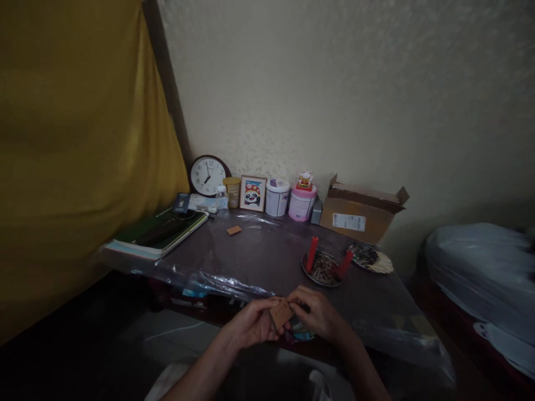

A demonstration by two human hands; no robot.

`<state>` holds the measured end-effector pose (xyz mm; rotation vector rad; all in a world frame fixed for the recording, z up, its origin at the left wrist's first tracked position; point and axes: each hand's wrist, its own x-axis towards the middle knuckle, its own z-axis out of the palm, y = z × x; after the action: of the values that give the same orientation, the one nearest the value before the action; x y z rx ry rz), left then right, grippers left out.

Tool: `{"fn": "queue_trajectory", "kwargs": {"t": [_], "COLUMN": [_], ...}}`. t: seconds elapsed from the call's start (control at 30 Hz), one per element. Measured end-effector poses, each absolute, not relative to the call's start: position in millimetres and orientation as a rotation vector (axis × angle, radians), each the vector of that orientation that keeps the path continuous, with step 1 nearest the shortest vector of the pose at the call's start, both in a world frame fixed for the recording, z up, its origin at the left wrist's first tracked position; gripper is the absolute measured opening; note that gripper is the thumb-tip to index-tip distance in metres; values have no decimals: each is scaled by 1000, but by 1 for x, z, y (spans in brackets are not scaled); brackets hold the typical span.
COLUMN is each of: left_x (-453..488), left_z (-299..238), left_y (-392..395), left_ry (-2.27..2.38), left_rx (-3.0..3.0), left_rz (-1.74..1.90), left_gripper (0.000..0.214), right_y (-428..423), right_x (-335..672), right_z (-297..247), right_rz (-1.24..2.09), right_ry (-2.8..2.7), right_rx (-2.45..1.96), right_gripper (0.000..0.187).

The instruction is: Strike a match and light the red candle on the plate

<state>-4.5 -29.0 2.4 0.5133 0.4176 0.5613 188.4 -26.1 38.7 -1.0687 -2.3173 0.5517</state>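
In front of the table's near edge, my left hand [254, 324] holds a small orange-brown matchbox [281, 314] between thumb and fingers. My right hand [314, 312] is closed at the box's right side, with thumb and forefinger pinched together. Whether a match is in that pinch is too small and dim to tell. Just beyond my hands, a metal dish [321, 277] covered in dark bits carries two red candles, one upright [312, 254] and one leaning to the right [345, 264]. Farther back lies another small orange-brown box [234, 230].
Many matchsticks, some blackened, lie on a second plate [370, 259] by the cardboard box [359, 214]. Along the wall stand a clock [209, 175], a framed panda picture [253, 194] and two round tins [277, 198]. Books [161, 234] lie at left, near a yellow curtain [83, 139].
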Motion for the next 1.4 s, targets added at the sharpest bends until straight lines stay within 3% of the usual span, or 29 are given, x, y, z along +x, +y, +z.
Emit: {"fn": "queue_trajectory", "kwargs": {"t": [0.33,0.67,1.1,1.4], "left_x": [-5,-8,-4,-3], "left_z": [1,0,16,20], "left_y": [-29,-28,-32,-30], "left_ry": [405,371,274,247], "left_rx": [546,624,581,492], "left_rz": [556,623,850,1020], "left_gripper": [30,52,48,46], "right_y": [-27,-20,-19,-28], "right_x": [187,202,195,173], "right_z": [40,32,44,37], "right_rz": [507,418,787,690], "right_ry": [-2319,-2220,-1526,-1600], "right_rx": [-1073,-1084,-1179,-1020], "right_gripper": [13,11,17,10]}}
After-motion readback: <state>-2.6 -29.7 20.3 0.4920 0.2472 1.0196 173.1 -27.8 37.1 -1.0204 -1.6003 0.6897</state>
